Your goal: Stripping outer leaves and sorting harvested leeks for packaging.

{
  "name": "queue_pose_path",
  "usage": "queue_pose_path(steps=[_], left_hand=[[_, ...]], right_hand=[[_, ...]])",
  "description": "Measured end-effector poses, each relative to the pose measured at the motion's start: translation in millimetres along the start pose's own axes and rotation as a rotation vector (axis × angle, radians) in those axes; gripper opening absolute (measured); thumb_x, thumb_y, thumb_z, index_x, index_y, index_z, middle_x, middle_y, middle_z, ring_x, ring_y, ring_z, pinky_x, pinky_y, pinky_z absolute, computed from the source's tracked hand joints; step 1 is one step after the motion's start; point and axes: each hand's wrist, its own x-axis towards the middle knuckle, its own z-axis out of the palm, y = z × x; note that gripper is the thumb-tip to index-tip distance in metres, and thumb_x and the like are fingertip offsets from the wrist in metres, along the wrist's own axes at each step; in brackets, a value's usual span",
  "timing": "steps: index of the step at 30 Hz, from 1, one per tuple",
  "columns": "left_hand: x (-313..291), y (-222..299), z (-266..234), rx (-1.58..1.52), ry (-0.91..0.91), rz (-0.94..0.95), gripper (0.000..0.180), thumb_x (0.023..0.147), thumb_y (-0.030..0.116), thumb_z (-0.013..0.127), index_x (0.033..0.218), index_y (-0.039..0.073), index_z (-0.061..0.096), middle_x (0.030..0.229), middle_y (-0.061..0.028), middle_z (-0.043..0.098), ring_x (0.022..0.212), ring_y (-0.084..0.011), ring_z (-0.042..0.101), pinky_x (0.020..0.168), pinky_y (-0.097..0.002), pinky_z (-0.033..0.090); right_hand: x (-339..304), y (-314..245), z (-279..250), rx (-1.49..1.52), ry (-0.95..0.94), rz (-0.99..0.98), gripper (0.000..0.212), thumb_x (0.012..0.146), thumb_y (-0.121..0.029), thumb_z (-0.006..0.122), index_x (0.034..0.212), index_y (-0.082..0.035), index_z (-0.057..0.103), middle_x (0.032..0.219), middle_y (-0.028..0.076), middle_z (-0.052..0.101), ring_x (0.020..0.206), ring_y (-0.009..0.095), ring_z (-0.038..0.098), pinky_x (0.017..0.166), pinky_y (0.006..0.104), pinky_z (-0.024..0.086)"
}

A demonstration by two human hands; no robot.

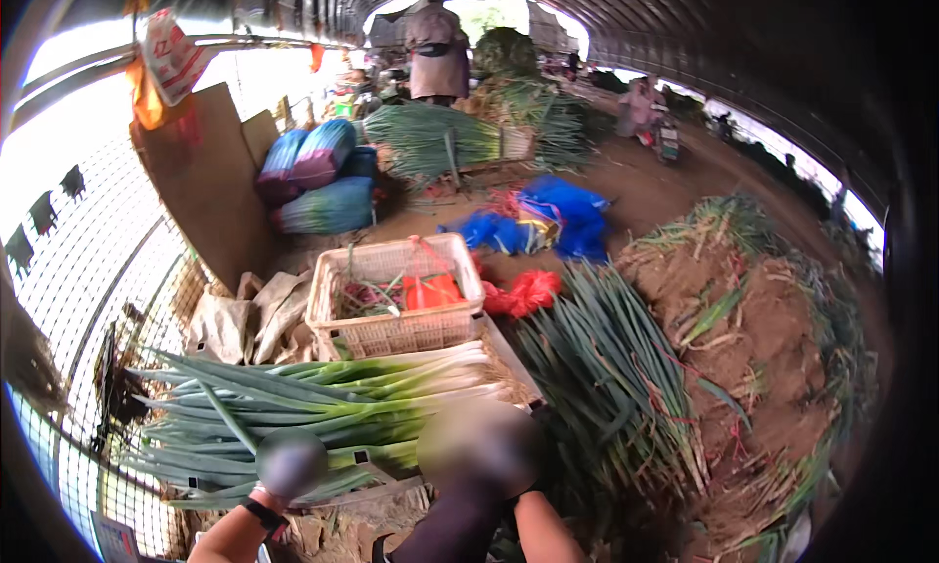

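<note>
A thick layer of long green onions (pixel 323 387) lies across a low stand in front of me, green leaves to the left and white stalks to the right. My left hand (pixel 291 463), in a pale glove with a dark band at the wrist, is at the near edge of the leaves. My right hand (pixel 489 450) is over the near white ends, largely lost in a blurred patch. Blur hides the fingers of both hands, so I cannot tell whether either grips an onion. A dark-clothed leg (pixel 455 524) shows between my forearms.
Behind the onions stands a pale plastic crate (pixel 391 343) with red ties. More green onions (pixel 606 367) lie on the ground at right, beside a soil mound (pixel 734 318). Farther back are blue sheeting (pixel 577 216), wrapped bundles (pixel 328 206), a standing person (pixel 437 54) and a person on a scooter (pixel 646 113).
</note>
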Motion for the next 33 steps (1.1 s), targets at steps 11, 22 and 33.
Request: queue_pose_path(steps=[11,22,33], left_hand=[[-66,-129,-7,0.354,-0.465,-0.481,0.094,0.055,0.083,0.082,0.119,0.014,0.079,0.116,-0.014,0.077,0.109,-0.033,0.074,0.093,-0.049,0.056],[-4,-62,-69,0.047,-0.218,-0.049,0.075,0.067,0.051,0.088,0.129,0.013,0.072,0.118,-0.0191,0.074,0.11,-0.0384,0.07,0.094,-0.048,0.056],[74,86,-44,-0.225,0.093,0.157,0.028,0.089,0.026,0.067,0.111,0.011,0.075,0.102,-0.0183,0.075,0.098,-0.039,0.072,0.083,-0.0506,0.056]], right_hand=[[-7,9,11,0.055,0.091,0.045,0.055,0.087,-0.014,0.061,0.141,-0.025,0.067,0.148,0.0,0.062,0.141,0.024,0.053,0.125,0.0598,0.023],[-114,24,-46,0.43,0.139,0.378,0.051,0.085,-0.011,0.062,0.136,-0.008,0.067,0.143,0.018,0.061,0.126,0.036,0.063,0.107,0.0457,0.051],[-367,-3,-132,0.144,-0.339,0.894,0.046,0.09,-0.031,0.065,0.132,-0.012,0.069,0.127,0.023,0.069,0.12,0.044,0.064,0.102,0.0514,0.052]])
